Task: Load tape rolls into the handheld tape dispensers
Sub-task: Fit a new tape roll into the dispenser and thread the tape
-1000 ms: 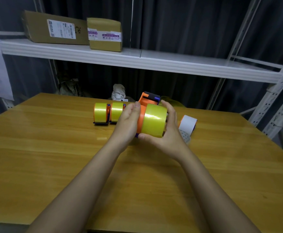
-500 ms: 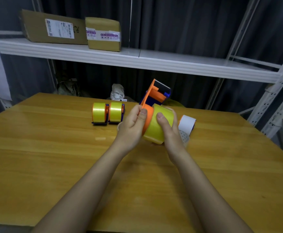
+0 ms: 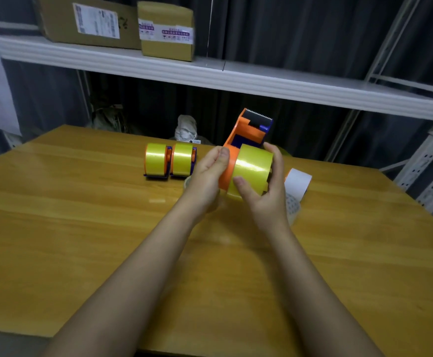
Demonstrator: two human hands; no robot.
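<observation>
Two loaded dispensers (image 3: 169,161) stand side by side on the bench (image 3: 81,228) at ten o'clock of my hands. My left hand (image 3: 206,173) pinches the orange dispenser (image 3: 246,135); my right hand (image 3: 267,191) curls round its yellow tape roll (image 3: 251,171), above bench centre. White roll (image 3: 297,182) at three o'clock.

Wooden counter (image 3: 81,240) and the white shelf (image 3: 261,78) behind it

On our counter we see two loaded dispensers (image 3: 169,162) side by side, touching, and a white roll (image 3: 297,182) to their right, well apart. On the shelf, a large cardboard box (image 3: 86,20) sits against a smaller box (image 3: 166,30).
</observation>
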